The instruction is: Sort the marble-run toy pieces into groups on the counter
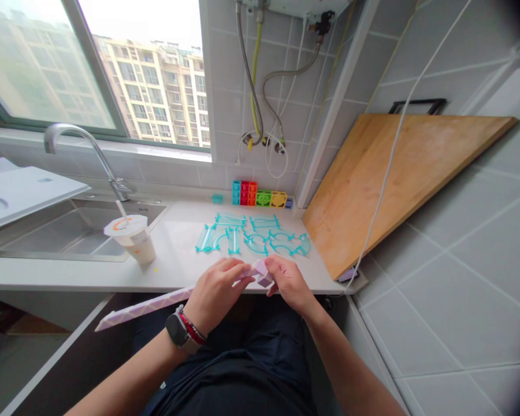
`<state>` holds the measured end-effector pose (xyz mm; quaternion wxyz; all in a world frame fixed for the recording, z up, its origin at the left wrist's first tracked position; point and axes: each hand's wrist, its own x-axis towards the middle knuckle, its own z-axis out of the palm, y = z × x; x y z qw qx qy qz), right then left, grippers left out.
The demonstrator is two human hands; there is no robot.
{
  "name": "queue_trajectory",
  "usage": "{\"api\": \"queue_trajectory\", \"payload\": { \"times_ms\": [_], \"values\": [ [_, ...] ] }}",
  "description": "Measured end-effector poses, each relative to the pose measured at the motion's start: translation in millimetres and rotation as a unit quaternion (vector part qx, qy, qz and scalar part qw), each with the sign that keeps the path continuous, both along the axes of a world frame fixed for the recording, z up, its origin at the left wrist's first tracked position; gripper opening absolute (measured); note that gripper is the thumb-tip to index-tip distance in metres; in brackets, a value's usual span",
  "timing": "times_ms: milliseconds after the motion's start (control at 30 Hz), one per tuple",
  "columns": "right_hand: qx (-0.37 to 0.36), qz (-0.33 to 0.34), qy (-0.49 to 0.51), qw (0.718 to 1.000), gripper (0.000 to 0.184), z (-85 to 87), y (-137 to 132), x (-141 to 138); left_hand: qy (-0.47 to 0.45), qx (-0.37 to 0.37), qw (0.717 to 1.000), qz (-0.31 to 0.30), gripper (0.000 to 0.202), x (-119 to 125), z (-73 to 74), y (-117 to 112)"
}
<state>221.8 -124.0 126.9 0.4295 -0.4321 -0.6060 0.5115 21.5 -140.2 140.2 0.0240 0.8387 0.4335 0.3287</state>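
A long purple-and-white snake puzzle (pixel 145 308) stretches from beyond my left wrist to between my two hands, above the counter's front edge. My left hand (pixel 219 289) grips it near its right end, thumb and fingers pinched together. At that end the puzzle bends into a short angled piece. My right hand (pixel 288 282) pinches this bent piece between thumb and fingers. Just behind my hands, teal translucent track pieces (pixel 260 224), straight and curved, are laid out on the white counter (pixel 177 236).
Coloured blocks (pixel 248 194) line the back wall. A lidded drink cup (pixel 133 241) with a straw stands left, beside the sink (pixel 91 231) and its faucet (pixel 91 144). A large wooden board (pixel 409 173) leans at the right, with a white cord (pixel 392 156) hanging across it.
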Motion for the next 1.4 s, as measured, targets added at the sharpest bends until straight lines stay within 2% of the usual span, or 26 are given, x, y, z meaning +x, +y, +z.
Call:
{"api": "queue_trajectory", "payload": {
  "times_ms": [133,267,400,567,700,833,1000,1133,1233,1333,1400],
  "values": [
    [-0.013,0.027,0.044,0.999,0.051,1.7,1,4,-0.052,-0.020,0.998,-0.004,0.012,0,-5.7,4],
    [-0.014,0.035,0.065,0.997,0.047,4.5,1,8,-0.075,-0.057,0.996,0.000,0.017,2,-4.0,6],
    [-0.022,0.008,0.080,0.997,0.044,2.8,4,13,-0.078,-0.159,0.984,0.007,0.030,1,3.9,7],
    [-0.034,-0.016,0.075,0.996,0.045,-1.4,9,18,-0.111,-0.337,0.933,-0.064,0.046,0,8.9,9],
    [-0.054,0.036,0.061,0.996,0.047,0.4,10,18,-0.151,-0.393,0.904,-0.073,0.051,3,4.4,11],
    [-0.041,0.056,0.041,0.997,0.048,3.6,11,18,-0.189,-0.448,0.871,-0.073,0.052,4,-4.1,14],
    [-0.078,0.086,0.041,0.992,0.049,6.3,10,24,-0.221,-0.467,0.851,-0.092,0.050,2,-5.5,15],
    [-0.079,0.110,0.050,0.989,0.052,6.0,9,28,-0.217,-0.456,0.858,-0.096,0.048,1,1.7,13],
    [-0.077,0.106,0.069,0.989,0.052,3.0,10,28,-0.212,-0.440,0.870,-0.073,0.049,3,4.2,11],
    [-0.054,0.094,0.054,0.993,0.054,-0.3,11,26,-0.207,-0.431,0.877,-0.056,0.050,6,2.0,12],
    [-0.006,0.074,0.009,0.997,0.052,-0.8,9,25,-0.213,-0.422,0.880,-0.053,0.049,6,-0.8,14]
  ]
}}
